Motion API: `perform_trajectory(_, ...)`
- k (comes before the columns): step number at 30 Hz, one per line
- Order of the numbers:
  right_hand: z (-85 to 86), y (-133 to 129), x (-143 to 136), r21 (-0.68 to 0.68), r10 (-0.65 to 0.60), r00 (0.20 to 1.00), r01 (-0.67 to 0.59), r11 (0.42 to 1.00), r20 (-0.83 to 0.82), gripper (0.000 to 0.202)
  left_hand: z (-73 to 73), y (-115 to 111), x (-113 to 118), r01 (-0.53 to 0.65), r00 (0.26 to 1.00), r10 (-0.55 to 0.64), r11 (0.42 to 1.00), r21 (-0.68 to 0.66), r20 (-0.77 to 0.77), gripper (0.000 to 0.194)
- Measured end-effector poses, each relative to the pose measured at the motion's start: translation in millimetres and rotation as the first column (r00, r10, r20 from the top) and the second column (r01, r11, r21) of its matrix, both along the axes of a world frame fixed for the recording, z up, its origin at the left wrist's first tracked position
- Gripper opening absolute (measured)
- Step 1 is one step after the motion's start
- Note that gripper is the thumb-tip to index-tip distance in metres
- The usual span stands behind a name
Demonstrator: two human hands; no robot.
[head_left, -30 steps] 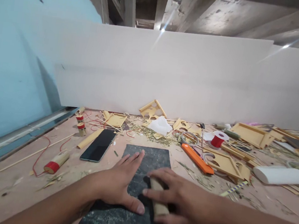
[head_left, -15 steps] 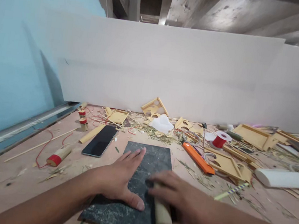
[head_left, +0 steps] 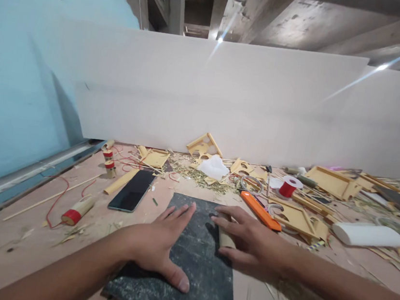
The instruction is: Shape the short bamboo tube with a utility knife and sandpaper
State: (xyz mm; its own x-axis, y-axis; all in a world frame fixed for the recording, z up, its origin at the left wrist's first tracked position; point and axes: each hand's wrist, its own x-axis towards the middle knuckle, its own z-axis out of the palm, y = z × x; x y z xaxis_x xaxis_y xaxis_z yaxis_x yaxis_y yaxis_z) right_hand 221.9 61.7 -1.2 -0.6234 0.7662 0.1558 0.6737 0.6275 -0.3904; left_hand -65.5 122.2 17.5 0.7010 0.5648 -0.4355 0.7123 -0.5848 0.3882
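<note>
A dark sheet that looks like sandpaper (head_left: 203,267) lies flat on the table in front of me. My left hand (head_left: 162,245) rests on its left part, palm down, fingers stretched and thumb apart. On the right side of the sheet, my right hand (head_left: 251,236) is wrapped over a short pale piece of bamboo tube (head_left: 226,238), its fingers lying across the far end and the thumb at the near end. The tube lies along the sheet, partly covered by the fingers. Its underside is hidden.
Left of the sheet are a phone (head_left: 132,190) and a red-banded bamboo piece (head_left: 78,209) with red cord. To the right lie an orange utility knife (head_left: 260,211), a red thread spool (head_left: 289,187), a white rounded block (head_left: 368,236) and wooden frames (head_left: 332,182). Shavings (head_left: 214,182) are scattered behind.
My right hand has moved the bamboo tube away from me, toward the far right part of the sheet. My left hand stays pressed on the sheet. The view has shifted slightly.
</note>
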Motion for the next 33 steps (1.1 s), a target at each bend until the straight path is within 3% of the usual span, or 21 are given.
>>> perform_trajectory(4,-10.4,-14,-5,-0.103,-0.001,1.0,-0.002,0.995,-0.026,0.084,-9.5,0,2,-0.056,0.997,0.056,0.998,-0.003,0.047,0.159)
perform_trajectory(6,-13.9,-17,-5,-0.132,-0.069,0.996,0.06,0.989,-0.065,0.088,-12.5,0,4,-0.077,0.993,0.075,0.997,0.023,0.095,0.157)
perform_trajectory(10,-15.5,-8,1,-0.131,-0.163,0.98,0.148,0.98,-0.118,0.069,-4.7,4,2,-0.097,0.989,0.086,0.991,0.091,0.119,0.145)
perform_trajectory(14,-11.3,-7,4,-0.125,-0.101,0.993,0.093,0.988,-0.063,0.071,11.7,11,-8,-0.047,0.999,0.047,0.999,0.0,-0.026,0.136)
perform_trajectory(19,-5.9,5,-3,-0.075,0.084,0.996,-0.085,0.994,-0.005,0.062,13.6,15,-11,-0.089,0.991,0.086,0.996,-0.03,-0.101,0.155)
perform_trajectory(24,-8.7,40,-17,0.047,-0.116,0.993,0.116,0.992,-0.008,0.049,11.2,13,-6,-0.136,0.985,0.13,0.99,-0.041,-0.112,0.157)
perform_trajectory(27,-10.5,43,-28,0.009,0.157,0.987,-0.157,0.988,-0.029,0.056,11.6,12,-5,-0.139,0.985,0.132,0.989,-0.053,-0.113,0.158)
perform_trajectory(28,-10.9,43,-32,0.008,0.186,0.982,-0.186,0.983,-0.038,0.059,11.4,12,-5,-0.134,0.985,0.128,0.99,-0.052,-0.113,0.158)
perform_trajectory(31,-12.4,42,-38,0.074,-0.03,0.997,0.035,0.997,-0.069,0.051,9.9,11,-7,-0.14,0.986,0.135,0.989,-0.041,-0.102,0.155)
perform_trajectory(33,-13.9,42,-36,0.069,0.025,0.998,-0.021,0.997,-0.055,0.053,9.3,10,-9,-0.122,0.99,0.118,0.991,-0.051,-0.08,0.152)
